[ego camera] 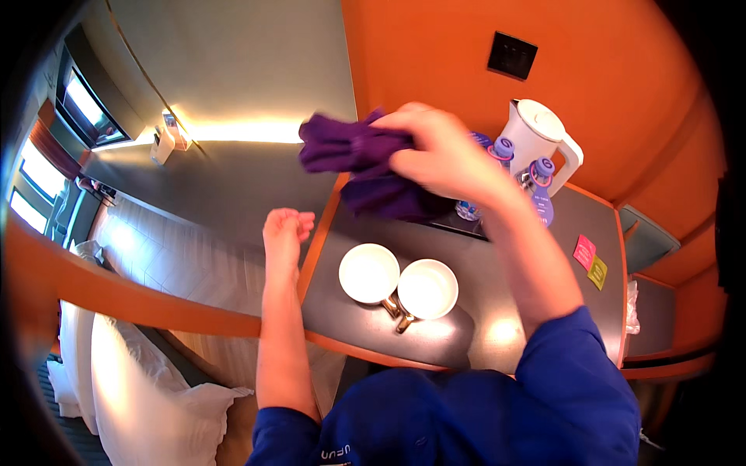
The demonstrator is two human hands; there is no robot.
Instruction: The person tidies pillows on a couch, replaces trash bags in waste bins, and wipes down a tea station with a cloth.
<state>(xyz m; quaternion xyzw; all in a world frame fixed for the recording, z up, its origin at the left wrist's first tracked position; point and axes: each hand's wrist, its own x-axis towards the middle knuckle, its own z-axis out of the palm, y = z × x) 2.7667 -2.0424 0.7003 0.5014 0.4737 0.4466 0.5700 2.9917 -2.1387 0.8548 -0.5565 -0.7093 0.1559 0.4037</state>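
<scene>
My right hand (440, 154) grips a bunched purple cloth (355, 145) above the back left of the dark counter, and the cloth hides part of a black tray. Left of the counter's orange edge, my left hand (287, 227) is raised with its fingers curled; nothing shows in it. Between my forearms, a white cup (369, 272) and a second white cup (428, 289) stand upright side by side, their gold-coloured handles close together and pointing towards me.
Behind my right wrist are a water bottle (501, 148), another bottle (542, 180) and a white electric kettle (539, 122). A pink sachet (584, 251) and a green sachet (597, 272) lie at the right. A bed with white bedding (134, 384) is at lower left.
</scene>
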